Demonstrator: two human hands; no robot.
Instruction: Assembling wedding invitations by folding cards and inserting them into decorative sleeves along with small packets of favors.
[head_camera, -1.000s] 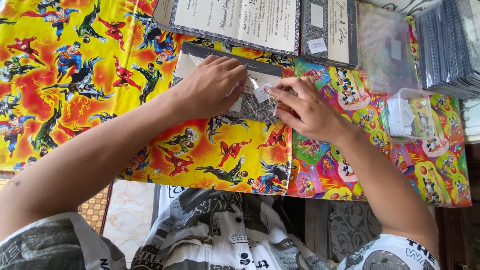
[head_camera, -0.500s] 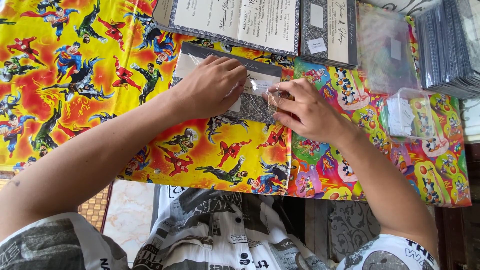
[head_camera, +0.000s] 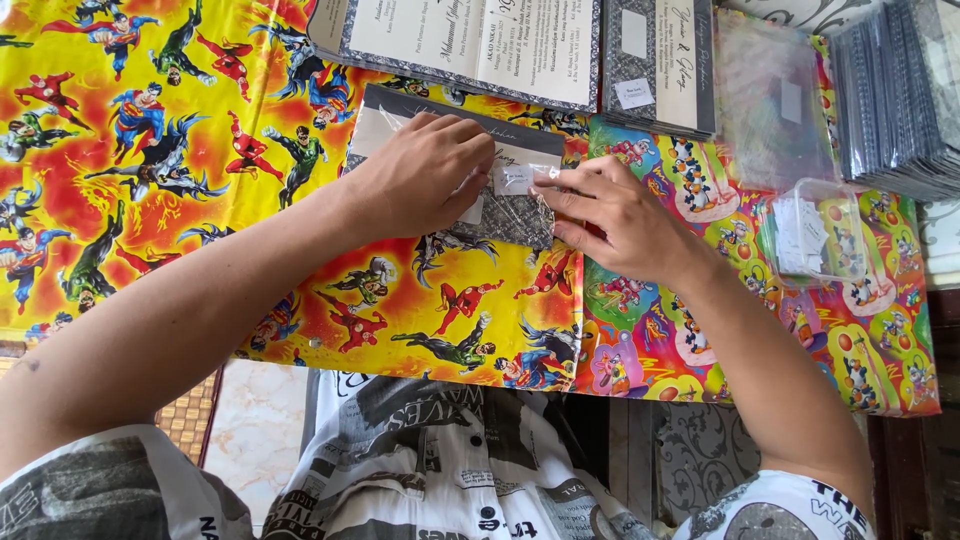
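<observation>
Here the left hand (head_camera: 425, 175) lies flat, palm down and fingers spread, pressing on a grey patterned invitation card in a clear plastic sleeve (head_camera: 500, 205), which sits just above the middle of the frame on the bright cartoon-printed cloth (head_camera: 130, 150). The right hand (head_camera: 615, 215) comes in from the right, thumb and forefinger pinched on a small white rectangular label (head_camera: 517, 178) at the card's face; whether the label is already stuck down I cannot tell. The card looks light and fairly stiff, the sleeve slick and easily creased, so it seems best held flat by the palm or taken by its edges. The label looks thin and flimsy, fit for fingertips only. Further out, an open card with printed text (head_camera: 480, 40) lies at upper centre, a stack of sleeved cards (head_camera: 900, 90) at upper right, and a clear plastic tub of labels (head_camera: 815, 235) at right.
</observation>
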